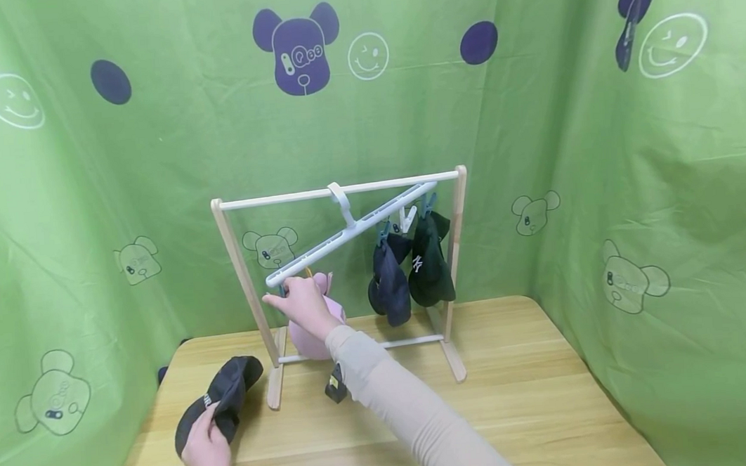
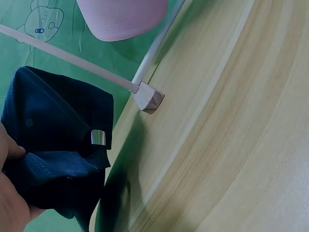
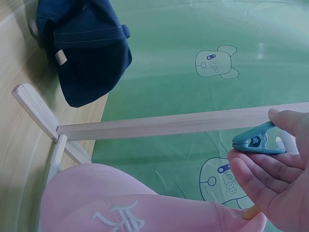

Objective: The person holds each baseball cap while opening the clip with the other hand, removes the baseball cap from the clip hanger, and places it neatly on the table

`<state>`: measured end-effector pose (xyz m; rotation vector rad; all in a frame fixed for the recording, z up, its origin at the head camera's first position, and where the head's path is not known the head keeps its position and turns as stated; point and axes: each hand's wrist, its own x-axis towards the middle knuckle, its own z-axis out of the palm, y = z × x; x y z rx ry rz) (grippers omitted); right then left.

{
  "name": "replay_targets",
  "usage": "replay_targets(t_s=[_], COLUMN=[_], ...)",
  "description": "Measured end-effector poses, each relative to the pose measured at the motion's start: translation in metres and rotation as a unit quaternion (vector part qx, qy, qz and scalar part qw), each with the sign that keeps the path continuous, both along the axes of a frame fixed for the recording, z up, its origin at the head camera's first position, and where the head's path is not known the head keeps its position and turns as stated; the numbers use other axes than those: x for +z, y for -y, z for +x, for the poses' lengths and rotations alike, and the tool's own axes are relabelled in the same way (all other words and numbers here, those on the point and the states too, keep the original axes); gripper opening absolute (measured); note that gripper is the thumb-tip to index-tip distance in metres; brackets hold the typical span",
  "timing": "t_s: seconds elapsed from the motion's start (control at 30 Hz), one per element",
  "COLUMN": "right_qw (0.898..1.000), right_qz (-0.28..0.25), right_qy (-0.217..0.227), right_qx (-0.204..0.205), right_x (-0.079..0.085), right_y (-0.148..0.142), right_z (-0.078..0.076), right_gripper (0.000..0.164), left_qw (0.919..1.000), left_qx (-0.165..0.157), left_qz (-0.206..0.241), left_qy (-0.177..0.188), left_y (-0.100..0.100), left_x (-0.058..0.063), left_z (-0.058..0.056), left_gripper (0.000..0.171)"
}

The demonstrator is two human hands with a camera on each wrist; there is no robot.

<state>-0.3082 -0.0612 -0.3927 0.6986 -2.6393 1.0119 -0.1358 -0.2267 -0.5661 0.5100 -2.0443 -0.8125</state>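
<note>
My left hand (image 1: 206, 449) grips a dark baseball cap (image 1: 231, 392) over the table's left side. The left wrist view shows the cap's strap with a metal buckle (image 2: 98, 137). Up at the low left end of a tilted white hanger (image 1: 314, 256), my right hand (image 1: 304, 305) pinches a teal clip (image 3: 253, 140) between thumb and fingers. The clip's jaws look closed, with no cap in them. Just beside this hand, a pink cap (image 1: 307, 340) hangs from an orange clip (image 3: 251, 212). A navy cap (image 1: 391, 281) and a dark green cap (image 1: 430, 269) hang toward the hanger's right.
The hanger hooks over the top bar of a wooden rack (image 1: 456, 243) on the table (image 1: 533, 393). A white clip (image 1: 408, 219) hangs between the two right caps. Near the right forearm lies a small black object (image 1: 335, 386). Green curtains (image 1: 171, 131) surround the table.
</note>
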Motion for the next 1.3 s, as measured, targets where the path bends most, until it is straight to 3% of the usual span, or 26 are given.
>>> replay_targets(t_s=[0.43, 0.87, 1.3], right_qw=[1.000, 1.000, 1.000], right_qz=[-0.003, -0.008, -0.005], right_qy=[-0.002, 0.004, 0.020], right_qx=[0.001, 0.001, -0.004], right_x=[-0.001, -0.003, 0.000], right_y=[0.000, 0.000, 0.000], right_z=[-0.001, 0.000, 0.000], right_gripper=[0.042, 0.041, 0.040], left_qw=[0.9987, 0.9978, 0.9898], left_qx=[0.007, 0.013, 0.009], left_qz=[0.006, -0.007, 0.031], left_qy=[0.049, 0.064, 0.139], left_y=[0.006, 0.013, 0.023], left_x=[-0.009, -0.019, -0.024], left_z=[0.003, 0.005, 0.009], left_gripper=[0.033, 0.030, 0.033])
